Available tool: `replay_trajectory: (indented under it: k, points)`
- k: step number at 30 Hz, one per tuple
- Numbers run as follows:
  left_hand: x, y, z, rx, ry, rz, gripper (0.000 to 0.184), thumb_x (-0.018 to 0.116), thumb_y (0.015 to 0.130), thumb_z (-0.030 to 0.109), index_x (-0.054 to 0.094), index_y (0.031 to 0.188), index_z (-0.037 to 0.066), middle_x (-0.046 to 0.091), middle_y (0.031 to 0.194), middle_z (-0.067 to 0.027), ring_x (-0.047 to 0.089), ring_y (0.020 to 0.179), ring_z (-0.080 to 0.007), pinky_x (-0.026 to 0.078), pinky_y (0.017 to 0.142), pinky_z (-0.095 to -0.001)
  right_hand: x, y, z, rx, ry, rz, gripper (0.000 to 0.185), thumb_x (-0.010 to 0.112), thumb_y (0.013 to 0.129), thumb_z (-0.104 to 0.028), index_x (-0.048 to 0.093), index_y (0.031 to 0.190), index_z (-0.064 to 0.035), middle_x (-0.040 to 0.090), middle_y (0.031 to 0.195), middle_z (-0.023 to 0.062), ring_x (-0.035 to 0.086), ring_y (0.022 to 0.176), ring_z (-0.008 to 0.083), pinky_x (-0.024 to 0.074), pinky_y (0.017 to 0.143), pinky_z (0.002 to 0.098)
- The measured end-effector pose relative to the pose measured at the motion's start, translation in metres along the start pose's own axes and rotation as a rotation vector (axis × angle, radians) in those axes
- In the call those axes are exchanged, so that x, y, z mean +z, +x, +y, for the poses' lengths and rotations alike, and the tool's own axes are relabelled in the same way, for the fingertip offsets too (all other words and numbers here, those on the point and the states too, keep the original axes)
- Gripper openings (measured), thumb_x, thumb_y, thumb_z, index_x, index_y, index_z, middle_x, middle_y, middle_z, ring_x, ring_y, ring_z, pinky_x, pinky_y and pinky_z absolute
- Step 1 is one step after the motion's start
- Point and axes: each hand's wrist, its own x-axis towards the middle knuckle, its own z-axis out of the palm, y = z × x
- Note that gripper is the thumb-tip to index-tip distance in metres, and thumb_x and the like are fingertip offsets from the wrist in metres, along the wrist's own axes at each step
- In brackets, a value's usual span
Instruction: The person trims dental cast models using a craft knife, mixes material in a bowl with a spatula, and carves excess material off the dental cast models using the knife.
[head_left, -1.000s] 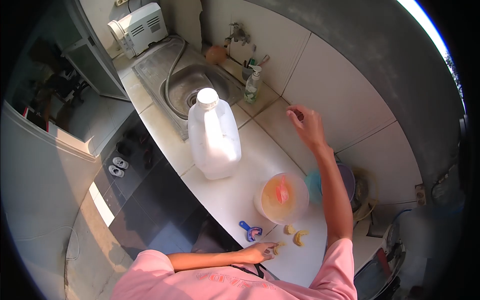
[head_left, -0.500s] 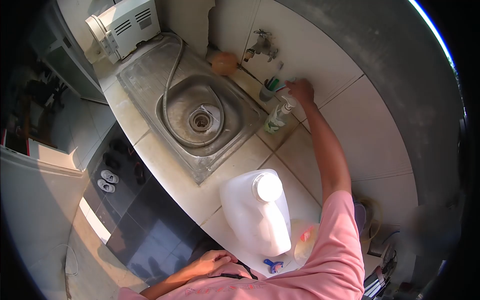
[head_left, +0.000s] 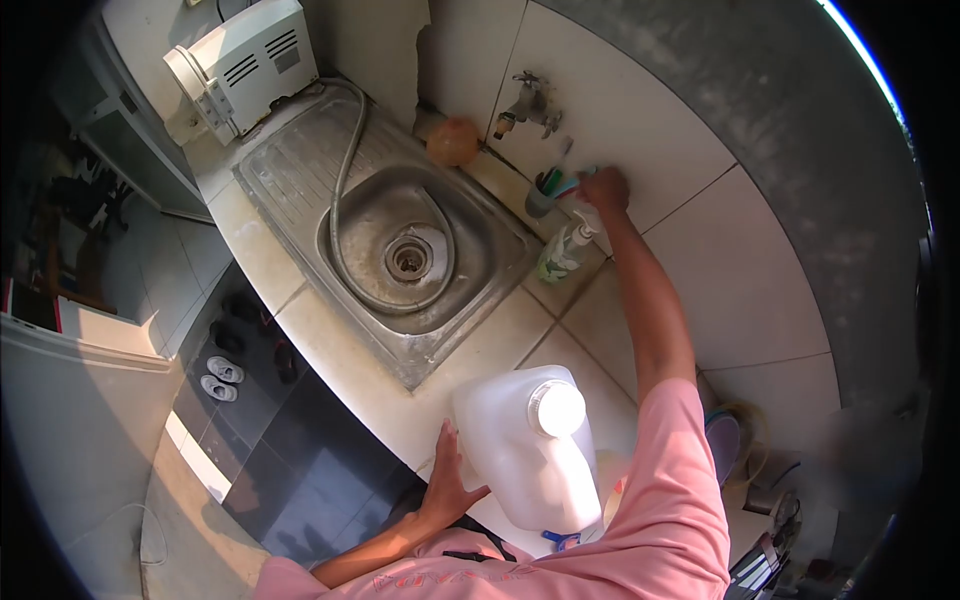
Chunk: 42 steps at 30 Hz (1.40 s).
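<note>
1. Moved since the earlier frame: left hand point(head_left: 449, 490), out from the waist to beside the white jug point(head_left: 528, 462), fingers now spread. Right hand point(head_left: 606, 188) remains up by the wall; view shifted slightly.
2. Right grip: fingers curled at a brush point(head_left: 571, 186) slanting between this hand and the cup point(head_left: 540, 203) just left of it. Fingertips hidden; whether they have closed on the handle, no telling from here.
3. Left grip: spread wide, nothing held; contact with the jug's near side unclear. Spread perhaps for balance while the other arm stretches.
4. Cup stands against the wall, seemingly to keep its contents upright and handy to the tap point(head_left: 530, 104), which is beyond and left of the right hand.
5. Pump bottle point(head_left: 562, 257) just below the right hand, its head close under the wrist: easily knocked.
6. Jug stands between left hand and right sleeve point(head_left: 672, 465), partly covering a blue tray point(head_left: 560, 541) behind its base.
7. Farther left of the right hand: orange ball point(head_left: 453, 143), then the steel sink point(head_left: 290, 165), a grey hose point(head_left: 347, 165) looped inside.
</note>
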Motion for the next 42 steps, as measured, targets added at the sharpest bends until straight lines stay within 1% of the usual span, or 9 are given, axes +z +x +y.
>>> replay_trajectory:
  k: [6,12,16,18,19,26,30,34,42]
  points:
    - [0.012,0.015,-0.012,0.064,-0.008,-0.025,0.131,0.089,0.068,0.018,-0.008,0.155,0.01,0.002,0.158,-0.0298,0.008,0.147,-0.0463,0.03,0.115,-0.0499,-0.022,-0.018,-0.007,-0.094,0.018,0.246,0.035,0.067,0.083,-0.04,0.072,0.065,-0.0102,0.068,0.058,0.0016,0.069,0.062,0.0216,0.0547,0.065,0.0365]
    - [0.005,0.033,0.038,0.148,0.084,0.064,0.111,0.08,0.078,0.018,-0.001,0.152,0.002,0.015,0.152,-0.0308,0.019,0.143,-0.0454,0.02,0.117,-0.0512,-0.14,-0.097,-0.014,-0.464,0.294,0.634,0.032,0.057,0.096,-0.03,0.065,0.09,0.0005,0.073,0.071,0.0078,0.073,0.072,0.0227,0.0561,0.072,0.0335]
    - [0.032,0.025,0.0,-0.017,-0.034,-0.144,0.103,0.076,0.081,0.02,0.003,0.15,-0.002,0.024,0.145,-0.0271,0.024,0.139,-0.0428,0.021,0.115,-0.0508,-0.235,-0.185,0.002,-0.485,0.458,0.622,0.024,0.044,0.103,-0.016,0.052,0.108,0.0053,0.066,0.092,0.0113,0.071,0.081,0.0216,0.0603,0.075,0.0319]
    - [0.039,0.021,-0.011,0.069,0.034,-0.148,0.076,0.076,0.081,0.021,0.032,0.139,0.001,0.042,0.136,-0.0222,0.045,0.124,-0.0368,0.038,0.101,-0.0474,-0.258,-0.23,0.028,-0.495,0.603,0.663,0.017,0.041,0.103,-0.011,0.049,0.105,0.0045,0.06,0.093,0.0098,0.069,0.08,0.0201,0.0615,0.072,0.0322]
    - [0.043,0.021,-0.015,0.096,0.055,-0.165,0.067,0.076,0.082,0.022,0.041,0.136,0.002,0.048,0.133,-0.0205,0.052,0.118,-0.0349,0.043,0.096,-0.0463,-0.269,-0.251,0.047,-0.444,0.616,0.636,0.022,0.042,0.103,-0.014,0.05,0.109,0.006,0.064,0.095,0.0131,0.07,0.085,0.0238,0.0608,0.076,0.0341]
    - [0.093,0.091,0.003,0.154,0.249,0.02,0.121,0.083,0.075,0.029,-0.006,0.151,-0.002,0.008,0.152,-0.0294,0.012,0.144,-0.0434,0.016,0.116,-0.0523,-0.294,-0.398,0.109,-0.238,0.789,0.408,0.024,0.033,0.107,-0.019,0.043,0.115,0.0009,0.065,0.104,0.0177,0.071,0.092,0.0334,0.0578,0.087,0.0437]
    - [0.112,0.119,0.033,0.107,0.239,0.047,0.137,0.086,0.073,0.026,-0.026,0.146,-0.004,-0.019,0.154,-0.033,-0.009,0.146,-0.0462,0.005,0.12,-0.0521,-0.287,-0.46,0.145,0.007,0.957,0.047,0.033,0.038,0.107,-0.033,0.05,0.113,-0.0028,0.055,0.076,0.0047,0.058,0.062,0.0105,0.0547,0.065,0.0284]
    - [0.134,0.144,0.034,0.159,0.284,0.052,0.135,0.086,0.074,0.023,-0.025,0.146,-0.006,-0.019,0.154,-0.0324,-0.01,0.146,-0.0461,0.004,0.12,-0.0524,-0.266,-0.498,0.143,0.193,0.101,-0.335,0.021,0.053,0.1,-0.017,0.061,0.106,0.002,0.063,0.074,0.0135,0.066,0.07,0.0215,0.0514,0.069,0.0388]
    - [0.116,0.136,0.046,0.182,0.22,-0.033,0.126,0.084,0.075,0.017,-0.016,0.15,-0.004,-0.013,0.158,-0.0278,-0.003,0.149,-0.041,0.012,0.121,-0.049,-0.179,-0.527,0.194,0.112,-0.058,-0.553,0.028,0.056,0.084,0.001,0.063,0.111,0.0041,0.068,0.094,0.0259,0.066,0.089,0.0417,0.0493,0.081,0.0493]
